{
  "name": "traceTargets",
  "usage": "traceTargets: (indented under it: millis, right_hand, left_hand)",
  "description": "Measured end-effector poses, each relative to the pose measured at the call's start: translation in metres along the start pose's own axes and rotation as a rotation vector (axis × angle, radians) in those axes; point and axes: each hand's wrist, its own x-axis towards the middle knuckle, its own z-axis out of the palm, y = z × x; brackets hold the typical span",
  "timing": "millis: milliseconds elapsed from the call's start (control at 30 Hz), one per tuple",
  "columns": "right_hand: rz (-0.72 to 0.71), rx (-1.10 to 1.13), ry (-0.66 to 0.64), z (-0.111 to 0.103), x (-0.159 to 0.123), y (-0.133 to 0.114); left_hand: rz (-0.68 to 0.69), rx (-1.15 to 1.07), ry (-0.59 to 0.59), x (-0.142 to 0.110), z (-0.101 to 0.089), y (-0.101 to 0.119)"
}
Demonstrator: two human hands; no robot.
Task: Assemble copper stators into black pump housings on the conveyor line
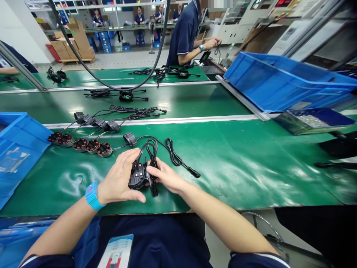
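A black round housing [137, 175] with attached black cables [173, 152] lies on the green mat [237, 163] near its front edge. My left hand [121, 178], with a blue watch on its wrist, cups the housing from the left with fingers curled around it. My right hand [164, 175] pinches the housing's right side where a black connector sticks out. Looped cable rises just behind my fingers. A row of several red-and-black round motor parts [80, 143] with wires sits to the left behind my hands.
Blue bins stand at the left [19, 149] and right [284, 80]. A tray of small metal parts [312, 121] sits at the right. More cable assemblies [125, 95] lie on the conveyor belt behind. A person in dark blue [185, 33] works across the line.
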Motion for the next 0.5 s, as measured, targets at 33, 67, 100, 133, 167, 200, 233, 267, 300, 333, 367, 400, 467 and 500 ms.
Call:
traceTargets:
  millis: [33,67,100,133,167,200,233,267,300,333,367,400,467,500]
  right_hand:
    - [-0.008,0.022,0.021,0.002,0.001,0.005]
    - [-0.025,0.042,0.051,0.005,0.001,0.008]
    - [-0.041,0.062,0.080,0.007,0.001,0.011]
    - [-0.050,0.085,0.107,0.010,0.000,0.012]
    - [-0.056,0.114,0.134,0.012,-0.001,0.014]
    - [-0.058,0.149,0.160,0.013,-0.003,0.015]
    - [-0.065,0.183,0.187,0.014,-0.006,0.015]
    - [-0.079,0.208,0.215,0.013,-0.011,0.016]
    - [-0.097,0.226,0.244,0.010,-0.017,0.017]
    - [-0.113,0.239,0.272,0.005,-0.024,0.018]
    - [-0.128,0.249,0.301,-0.002,-0.034,0.019]
    - [-0.144,0.254,0.331,-0.011,-0.046,0.020]
    - [-0.178,0.264,0.408,-0.032,-0.075,0.023]
    - [-0.197,0.267,0.460,-0.044,-0.093,0.024]
  left_hand:
    - [0.000,0.004,-0.003,0.001,0.001,0.000]
    - [-0.001,0.010,-0.007,0.002,0.001,-0.001]
    - [0.001,0.017,-0.012,0.003,0.002,0.000]
    - [0.006,0.024,-0.017,0.005,0.003,0.000]
    - [0.016,0.031,-0.021,0.008,0.004,0.002]
    - [0.033,0.035,-0.023,0.012,0.006,0.004]
    - [0.048,0.034,-0.027,0.016,0.008,0.008]
    - [0.063,0.027,-0.029,0.020,0.011,0.012]
    - [0.076,0.014,-0.028,0.023,0.014,0.016]
    - [0.086,-0.004,-0.021,0.026,0.017,0.021]
    - [0.095,-0.024,-0.005,0.027,0.021,0.025]
    - [0.103,-0.045,0.021,0.027,0.025,0.027]
    - [0.123,-0.083,0.068,0.024,0.037,0.027]
    - [0.134,-0.094,0.071,0.021,0.044,0.024]
